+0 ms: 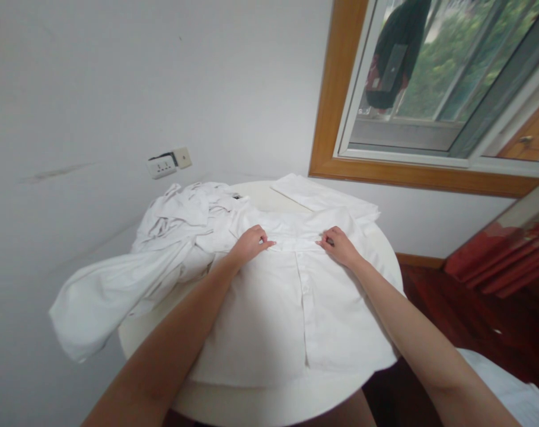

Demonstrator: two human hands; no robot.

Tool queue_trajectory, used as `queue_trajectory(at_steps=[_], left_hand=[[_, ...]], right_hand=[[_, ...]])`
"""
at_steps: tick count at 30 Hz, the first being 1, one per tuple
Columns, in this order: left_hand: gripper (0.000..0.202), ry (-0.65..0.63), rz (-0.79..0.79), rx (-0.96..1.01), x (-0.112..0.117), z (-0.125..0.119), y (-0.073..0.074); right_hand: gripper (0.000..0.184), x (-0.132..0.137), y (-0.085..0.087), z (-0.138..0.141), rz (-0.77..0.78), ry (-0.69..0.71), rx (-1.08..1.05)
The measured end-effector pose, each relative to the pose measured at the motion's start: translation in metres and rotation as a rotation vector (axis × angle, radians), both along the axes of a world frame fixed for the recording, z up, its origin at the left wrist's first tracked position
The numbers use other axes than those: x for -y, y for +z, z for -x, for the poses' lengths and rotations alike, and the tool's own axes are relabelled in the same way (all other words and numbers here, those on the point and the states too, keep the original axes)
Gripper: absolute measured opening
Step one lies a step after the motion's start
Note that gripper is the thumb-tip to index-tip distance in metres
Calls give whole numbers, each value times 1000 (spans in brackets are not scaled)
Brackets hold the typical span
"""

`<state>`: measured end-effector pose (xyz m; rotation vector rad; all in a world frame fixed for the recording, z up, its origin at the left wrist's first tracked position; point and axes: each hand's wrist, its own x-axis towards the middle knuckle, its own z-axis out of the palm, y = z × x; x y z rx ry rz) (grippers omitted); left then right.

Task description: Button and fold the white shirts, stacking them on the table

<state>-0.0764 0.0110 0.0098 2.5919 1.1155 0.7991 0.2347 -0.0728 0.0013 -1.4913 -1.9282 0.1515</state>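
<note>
Two hands, left (251, 242) and right (339, 244), pinch shirt (260, 308), thumbs closed against fingers, shirt front-up on table (251, 407), hem near front edge, lower body smoothed flat, upper part seemingly not yet straightened, pile (175, 216) toward left edge left rumpled.

One head-worn camera is looking forward and down from above the near side of the desk (251, 406), sitting close enough that the forearms (198, 323) are entering from the near edge. It is centring on the left hand (251, 242) and right hand (339, 244), while taking in the far wall (242, 89), the far-right window (456, 77) and some floor (447, 302) at right.
</note>
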Motion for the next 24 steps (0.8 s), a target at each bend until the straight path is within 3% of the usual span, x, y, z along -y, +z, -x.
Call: queue_trajectory(at_steps=[11,15,20,24], left_hand=[[25,-13,-11,18,3,4,1],[35,15,-118,-25,10,2,8],[31,-14,-329,0,25,-7,15],[43,-65,-265,-184,31,-16,0]], right_hand=[[18,0,3,-1,-3,24,-44],[11,-2,0,-7,-26,5,-109],[24,-7,-3,-16,-47,-83,-179],[36,-5,-1,-18,-100,-127,-62]])
